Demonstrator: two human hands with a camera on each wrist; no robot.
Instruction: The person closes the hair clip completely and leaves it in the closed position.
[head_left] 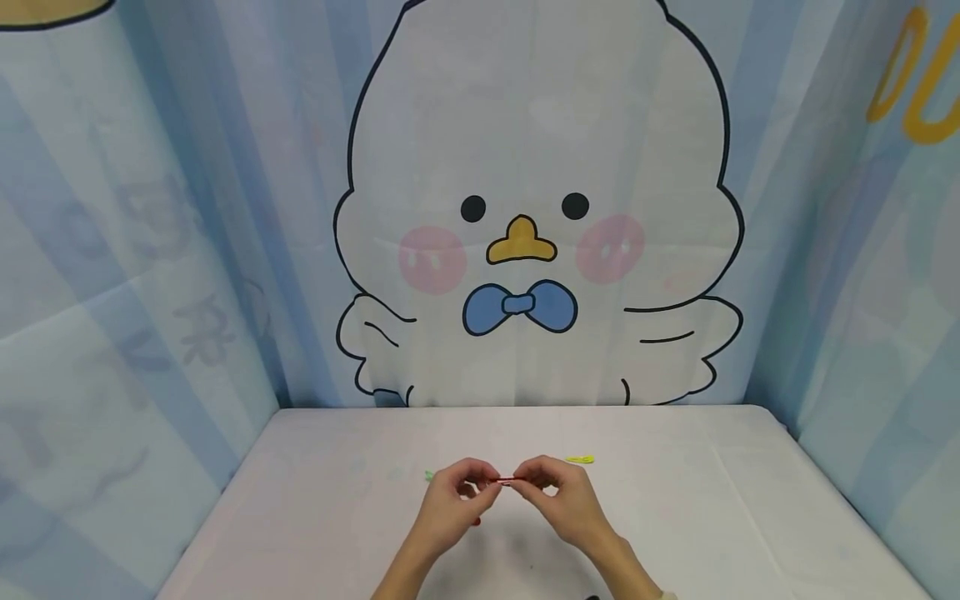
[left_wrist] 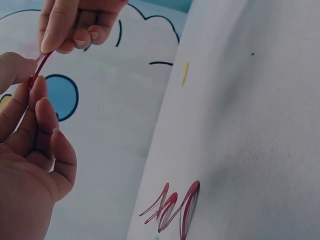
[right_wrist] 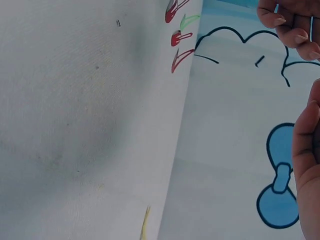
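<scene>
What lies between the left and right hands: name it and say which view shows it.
A slim red piece, probably a clip, pinched by both the left hand and the right hand; the head view shows it.

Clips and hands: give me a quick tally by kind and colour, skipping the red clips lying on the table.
Hands: 2 (left hand and right hand)
Red clip, held between them: 1
Yellow clip: 1
Green clip, partly hidden in the head view: 1
Total: 5
</scene>
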